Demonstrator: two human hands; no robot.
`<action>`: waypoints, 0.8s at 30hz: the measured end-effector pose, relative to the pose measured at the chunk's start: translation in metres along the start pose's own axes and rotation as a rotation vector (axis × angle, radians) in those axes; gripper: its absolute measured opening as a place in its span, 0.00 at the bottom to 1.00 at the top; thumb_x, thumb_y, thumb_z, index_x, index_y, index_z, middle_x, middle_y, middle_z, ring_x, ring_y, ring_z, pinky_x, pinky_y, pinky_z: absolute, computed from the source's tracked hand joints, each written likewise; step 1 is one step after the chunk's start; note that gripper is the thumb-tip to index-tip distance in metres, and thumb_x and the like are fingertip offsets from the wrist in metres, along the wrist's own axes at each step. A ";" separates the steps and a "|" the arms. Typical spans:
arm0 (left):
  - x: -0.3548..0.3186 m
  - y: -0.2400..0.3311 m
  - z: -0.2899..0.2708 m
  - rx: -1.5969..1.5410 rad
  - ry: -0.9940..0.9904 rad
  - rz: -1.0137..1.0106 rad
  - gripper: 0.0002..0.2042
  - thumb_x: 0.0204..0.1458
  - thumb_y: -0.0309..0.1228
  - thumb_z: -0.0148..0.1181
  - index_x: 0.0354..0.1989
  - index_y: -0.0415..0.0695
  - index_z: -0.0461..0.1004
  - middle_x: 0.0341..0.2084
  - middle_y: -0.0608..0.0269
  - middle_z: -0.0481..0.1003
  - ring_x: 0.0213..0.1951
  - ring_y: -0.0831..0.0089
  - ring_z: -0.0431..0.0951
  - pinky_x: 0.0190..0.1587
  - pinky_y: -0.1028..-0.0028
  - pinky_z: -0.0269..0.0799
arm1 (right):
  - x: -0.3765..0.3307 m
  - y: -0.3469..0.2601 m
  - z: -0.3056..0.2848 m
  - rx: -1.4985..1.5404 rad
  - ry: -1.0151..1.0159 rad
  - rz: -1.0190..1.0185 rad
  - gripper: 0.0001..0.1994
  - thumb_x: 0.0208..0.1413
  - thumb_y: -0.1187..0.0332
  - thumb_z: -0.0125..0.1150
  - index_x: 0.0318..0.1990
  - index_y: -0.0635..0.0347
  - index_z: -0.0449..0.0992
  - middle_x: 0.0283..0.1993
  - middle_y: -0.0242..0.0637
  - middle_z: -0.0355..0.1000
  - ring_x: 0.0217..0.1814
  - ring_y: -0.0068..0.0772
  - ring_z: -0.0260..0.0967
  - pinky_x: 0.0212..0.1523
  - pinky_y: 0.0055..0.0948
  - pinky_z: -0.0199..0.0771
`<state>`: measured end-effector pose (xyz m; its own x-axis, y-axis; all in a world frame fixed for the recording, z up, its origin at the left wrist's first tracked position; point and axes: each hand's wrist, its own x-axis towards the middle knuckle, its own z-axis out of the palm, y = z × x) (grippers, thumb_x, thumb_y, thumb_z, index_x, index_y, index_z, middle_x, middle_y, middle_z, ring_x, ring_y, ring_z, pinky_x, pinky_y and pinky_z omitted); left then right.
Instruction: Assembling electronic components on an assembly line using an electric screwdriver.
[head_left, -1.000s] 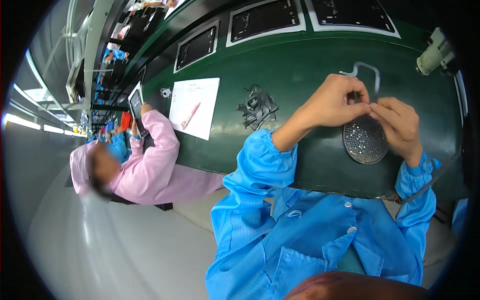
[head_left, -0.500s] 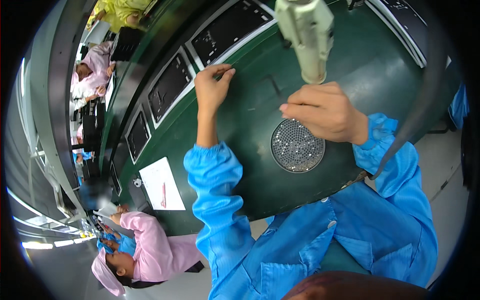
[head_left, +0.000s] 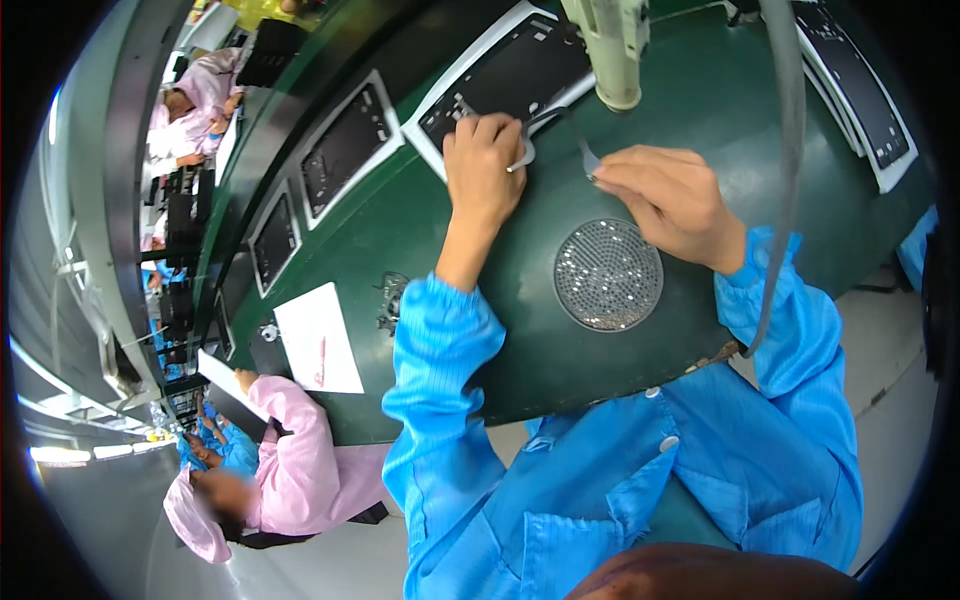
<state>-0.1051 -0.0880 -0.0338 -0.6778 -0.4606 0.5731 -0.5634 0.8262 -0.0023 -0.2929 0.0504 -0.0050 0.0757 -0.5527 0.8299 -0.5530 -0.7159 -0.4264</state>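
Note:
My left hand (head_left: 483, 165) rests on the near edge of a white tray with a dark flat panel (head_left: 515, 75) and pinches a small grey metal part (head_left: 522, 157) against it. My right hand (head_left: 672, 198) is closed around a thin grey tool or piece (head_left: 589, 158) that pokes out toward the left hand. Just below the right hand lies a round perforated dish (head_left: 608, 274) full of tiny shiny screws, on the green bench (head_left: 520, 330). Both arms wear blue sleeves.
A pale electric screwdriver (head_left: 612, 50) hangs above the hands, with a grey cable (head_left: 788, 170) curving down the right. More white trays with dark panels (head_left: 345, 150) line the belt. A white paper sheet (head_left: 318, 340) and a small dark parts pile (head_left: 388, 303) lie left, by a person in pink (head_left: 290, 460).
The view has swung again. My left hand has moved right, onto the nearest tray, and now pinches a small metal part. My right hand stays above the screw dish, near the hanging screwdriver.

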 end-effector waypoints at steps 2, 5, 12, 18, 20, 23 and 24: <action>-0.025 0.022 -0.007 -0.081 0.022 -0.027 0.07 0.43 0.26 0.63 0.32 0.44 0.79 0.34 0.67 0.76 0.37 0.65 0.72 0.36 0.66 0.66 | -0.003 0.007 0.002 -0.001 0.021 -0.019 0.09 0.43 0.82 0.64 0.34 0.68 0.75 0.33 0.45 0.75 0.32 0.47 0.75 0.31 0.35 0.76; -0.057 0.040 -0.022 -0.155 0.022 -0.039 0.09 0.41 0.24 0.66 0.33 0.42 0.79 0.34 0.66 0.76 0.32 0.66 0.73 0.32 0.69 0.69 | -0.006 0.017 0.013 0.030 0.009 0.085 0.04 0.47 0.78 0.63 0.32 0.66 0.75 0.30 0.42 0.75 0.29 0.45 0.74 0.28 0.34 0.73; -0.068 0.045 -0.027 -0.282 0.016 0.022 0.10 0.37 0.21 0.63 0.31 0.44 0.79 0.31 0.67 0.74 0.30 0.67 0.72 0.30 0.69 0.69 | -0.022 0.049 0.035 -0.020 -0.241 0.209 0.04 0.49 0.75 0.63 0.31 0.67 0.77 0.28 0.42 0.74 0.29 0.41 0.72 0.29 0.33 0.70; -0.063 0.044 -0.033 -0.416 -0.131 -0.045 0.04 0.45 0.26 0.63 0.30 0.42 0.78 0.27 0.64 0.72 0.31 0.63 0.71 0.33 0.66 0.66 | -0.024 0.049 0.038 0.005 -0.431 0.262 0.03 0.48 0.73 0.61 0.30 0.61 0.78 0.31 0.36 0.72 0.41 0.40 0.69 0.42 0.37 0.68; -0.063 0.041 -0.030 -0.471 -0.152 -0.098 0.05 0.45 0.27 0.63 0.30 0.42 0.78 0.27 0.62 0.72 0.31 0.62 0.70 0.33 0.65 0.66 | -0.023 0.048 0.036 -0.002 -0.484 0.241 0.02 0.48 0.75 0.60 0.30 0.63 0.77 0.32 0.36 0.71 0.42 0.40 0.67 0.45 0.37 0.66; -0.057 0.043 -0.029 -0.521 -0.183 -0.216 0.07 0.46 0.28 0.64 0.32 0.39 0.79 0.26 0.59 0.74 0.30 0.60 0.73 0.33 0.65 0.68 | -0.021 0.047 0.033 0.012 -0.556 0.209 0.02 0.47 0.79 0.59 0.30 0.65 0.76 0.34 0.36 0.70 0.45 0.39 0.65 0.48 0.36 0.63; -0.055 0.047 -0.029 -0.585 -0.174 -0.314 0.07 0.46 0.29 0.64 0.32 0.40 0.79 0.28 0.59 0.75 0.31 0.60 0.74 0.33 0.66 0.70 | -0.021 0.048 0.032 0.029 -0.576 0.204 0.03 0.46 0.79 0.59 0.30 0.65 0.76 0.35 0.35 0.70 0.46 0.39 0.65 0.49 0.37 0.62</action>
<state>-0.0809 -0.0149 -0.0419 -0.6177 -0.7117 0.3347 -0.4305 0.6621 0.6134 -0.2945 0.0138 -0.0545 0.4114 -0.8161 0.4058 -0.5817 -0.5778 -0.5724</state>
